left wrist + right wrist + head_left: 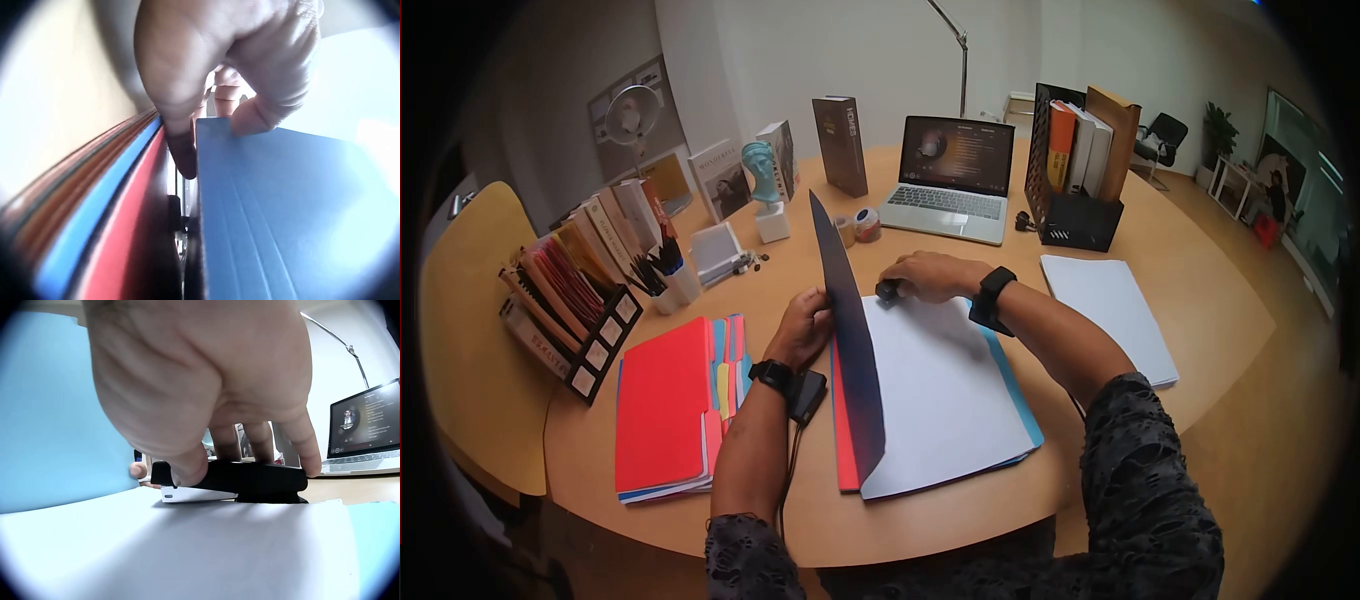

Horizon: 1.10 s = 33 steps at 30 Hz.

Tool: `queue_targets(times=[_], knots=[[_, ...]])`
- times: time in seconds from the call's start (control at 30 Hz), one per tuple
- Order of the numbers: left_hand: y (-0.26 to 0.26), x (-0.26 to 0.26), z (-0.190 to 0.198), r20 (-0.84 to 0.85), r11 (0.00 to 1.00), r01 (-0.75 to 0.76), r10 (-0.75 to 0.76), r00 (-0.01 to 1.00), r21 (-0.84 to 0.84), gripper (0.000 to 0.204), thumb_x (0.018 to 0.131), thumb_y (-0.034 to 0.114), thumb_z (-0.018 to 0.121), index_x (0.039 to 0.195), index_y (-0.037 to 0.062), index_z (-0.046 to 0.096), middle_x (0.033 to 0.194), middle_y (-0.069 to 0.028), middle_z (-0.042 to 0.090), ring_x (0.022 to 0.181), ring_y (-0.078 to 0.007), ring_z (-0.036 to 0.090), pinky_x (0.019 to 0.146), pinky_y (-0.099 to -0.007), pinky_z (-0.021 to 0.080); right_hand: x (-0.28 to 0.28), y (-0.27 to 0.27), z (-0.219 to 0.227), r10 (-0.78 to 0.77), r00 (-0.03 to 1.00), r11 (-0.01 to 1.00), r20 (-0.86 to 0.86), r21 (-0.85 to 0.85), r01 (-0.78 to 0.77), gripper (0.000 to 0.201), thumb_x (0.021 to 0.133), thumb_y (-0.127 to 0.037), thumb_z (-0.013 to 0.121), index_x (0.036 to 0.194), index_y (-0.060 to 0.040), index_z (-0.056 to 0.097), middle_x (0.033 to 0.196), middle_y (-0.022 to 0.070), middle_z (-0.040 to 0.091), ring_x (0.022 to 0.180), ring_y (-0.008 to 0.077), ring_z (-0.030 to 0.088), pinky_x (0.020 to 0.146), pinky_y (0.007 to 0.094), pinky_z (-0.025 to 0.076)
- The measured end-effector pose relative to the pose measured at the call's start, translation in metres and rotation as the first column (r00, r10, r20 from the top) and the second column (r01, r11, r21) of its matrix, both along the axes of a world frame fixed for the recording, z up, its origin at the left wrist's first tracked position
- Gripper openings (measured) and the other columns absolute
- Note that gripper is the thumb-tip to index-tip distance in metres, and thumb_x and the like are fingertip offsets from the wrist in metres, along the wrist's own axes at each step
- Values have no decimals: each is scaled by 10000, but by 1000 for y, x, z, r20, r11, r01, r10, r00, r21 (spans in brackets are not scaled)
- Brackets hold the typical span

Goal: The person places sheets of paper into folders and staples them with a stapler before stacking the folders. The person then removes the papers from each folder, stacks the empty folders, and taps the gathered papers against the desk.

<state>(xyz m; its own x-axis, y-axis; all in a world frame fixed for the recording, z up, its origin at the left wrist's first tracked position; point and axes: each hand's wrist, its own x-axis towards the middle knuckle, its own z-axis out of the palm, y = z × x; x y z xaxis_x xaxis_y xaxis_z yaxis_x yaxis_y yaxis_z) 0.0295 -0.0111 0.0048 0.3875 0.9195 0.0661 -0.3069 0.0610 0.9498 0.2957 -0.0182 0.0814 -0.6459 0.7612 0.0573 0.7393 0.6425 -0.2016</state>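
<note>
My left hand [805, 325] holds up the blue cover of a folder [845, 340], pinching its edge between thumb and fingers in the left wrist view. The cover stands nearly upright. White paper [945, 380] lies inside the folder, with a light blue margin along its right side. At the top left of the paper, my right hand [935, 275] grips a black stapler [250, 477], thumb on the near side and fingers over the far side. The stapler lies across the paper's top edge. A red folder [845, 440] shows beneath the blue one.
Left of my forearm lies a stack of coloured folders [662, 400]. A stack of white paper [1105, 315] lies on the right. Behind are a laptop [950, 205], rolls of tape [867, 225], a bust [762, 180] and a black file holder [1080, 222] with books.
</note>
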Motion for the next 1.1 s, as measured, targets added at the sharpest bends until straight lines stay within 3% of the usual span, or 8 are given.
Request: queue_targets(times=[0.17, 0.2, 0.47, 0.57, 0.8, 0.97, 1.03, 1.1], knots=[[5, -1, -6, 2, 998, 38, -38, 999, 40, 457, 912, 315, 583, 1165, -66, 594, 1025, -135, 652, 884, -186, 649, 784, -308, 549, -1, -7, -11, -1, 1000, 999, -27, 45, 3, 321, 892, -117, 577, 1210, -120, 612, 1126, 126, 626, 1068, 329, 594, 905, 430, 462], [2, -2, 0, 63, 992, 64, -58, 996, -110, 113, 922, 62, 530, 1003, 23, 598, 959, -51, 626, 903, -164, 597, 842, -289, 486, -4, -14, -20, -40, 998, 990, -49, 134, 46, 293, 886, -114, 579, 1176, -128, 625, 1105, 117, 630, 1053, 328, 599, 886, 439, 468], [4, -3, 0, 40, 993, -19, 24, 999, -116, 117, 900, 29, 516, 982, 20, 598, 909, -23, 595, 812, -110, 558, 768, -257, 470, -8, -19, -25, -66, 997, 953, 26, 299, 55, 208, 877, -151, 591, 1079, -146, 639, 1022, 88, 646, 1011, 319, 614, 781, 481, 503], [27, -13, -25, -11, 993, 89, -88, 996, 75, 331, 938, 188, 520, 1158, -50, 582, 1113, -130, 634, 946, -165, 629, 860, -279, 514, -3, -14, -13, 3, 1000, 980, -4, 200, -2, 203, 875, -156, 594, 1073, -142, 637, 1013, 100, 649, 1000, 344, 616, 811, 474, 505], [13, -8, -11, 161, 995, 94, -87, 983, -37, 116, 901, 43, 578, 1014, 34, 550, 911, -36, 602, 794, -131, 605, 758, -278, 512, 16, 17, -16, -188, 979, 938, -81, 279, 203, 208, 863, -172, 603, 1057, -109, 647, 1001, 148, 656, 995, 326, 630, 822, 456, 513], [0, 2, 1, 90, 999, 1, 2, 996, -40, 163, 907, 54, 608, 1057, 8, 563, 954, -67, 612, 841, -155, 616, 780, -296, 529, 40, 18, -5, -406, 875, 911, -265, -39, 410, 307, 850, -183, 608, 1115, -34, 653, 1113, 252, 642, 1055, 390, 612, 867, 435, 504], [-8, 4, 7, 51, 998, 2, 1, 999, -63, 198, 909, 54, 613, 1091, -10, 565, 978, -81, 618, 863, -163, 622, 787, -302, 537, 68, 29, -32, -377, 843, 889, -383, 106, 446, 391, 863, -181, 573, 1197, 20, 606, 1169, 269, 625, 1080, 408, 604, 896, 410, 497], [-15, 6, 16, -119, 999, -11, 5, 993, -52, 278, 909, 39, 604, 1169, -45, 550, 1033, -105, 624, 892, -175, 629, 779, -304, 554, 99, 36, -48, -450, 605, 836, -657, -72, 544, 460, 866, -180, 552, 1261, 57, 552, 1157, 270, 633, 1074, 387, 618, 912, 394, 490]])
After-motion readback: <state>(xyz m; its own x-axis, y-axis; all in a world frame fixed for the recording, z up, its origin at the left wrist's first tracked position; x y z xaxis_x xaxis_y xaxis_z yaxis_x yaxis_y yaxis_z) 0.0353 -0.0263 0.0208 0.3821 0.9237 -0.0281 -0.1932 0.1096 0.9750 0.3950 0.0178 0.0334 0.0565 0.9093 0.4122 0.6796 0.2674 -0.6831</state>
